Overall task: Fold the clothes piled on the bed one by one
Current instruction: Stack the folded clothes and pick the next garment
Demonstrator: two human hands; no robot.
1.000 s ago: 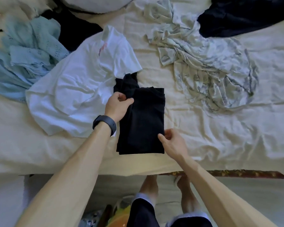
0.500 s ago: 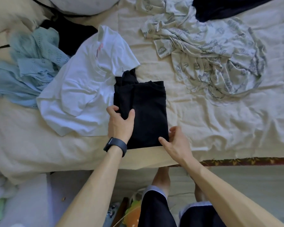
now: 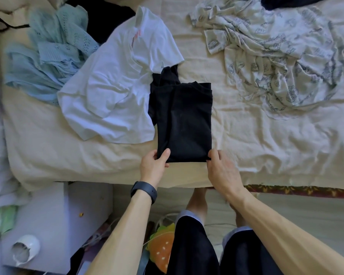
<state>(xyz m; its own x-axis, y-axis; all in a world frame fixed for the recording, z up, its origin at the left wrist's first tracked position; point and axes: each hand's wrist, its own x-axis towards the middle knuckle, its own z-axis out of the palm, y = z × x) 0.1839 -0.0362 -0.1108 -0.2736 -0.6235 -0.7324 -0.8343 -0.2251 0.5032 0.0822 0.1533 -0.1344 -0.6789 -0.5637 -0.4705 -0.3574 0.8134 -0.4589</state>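
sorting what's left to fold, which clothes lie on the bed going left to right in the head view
light blue knit top → white t-shirt → folded black garment → pale patterned garment

Left hand (image 3: 153,165) moved to garment's (image 3: 184,120) near corner.

Cannot see fingertips of left hand (image 3: 153,165) or right hand (image 3: 221,171) beneath folded black shirt (image 3: 185,120) corners, nor dark garment (image 3: 294,2) beyond top edge.

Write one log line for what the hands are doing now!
step: folding black garment | left hand: pinches near-left corner | right hand: pinches near-right corner | waiting: crumpled white shirt
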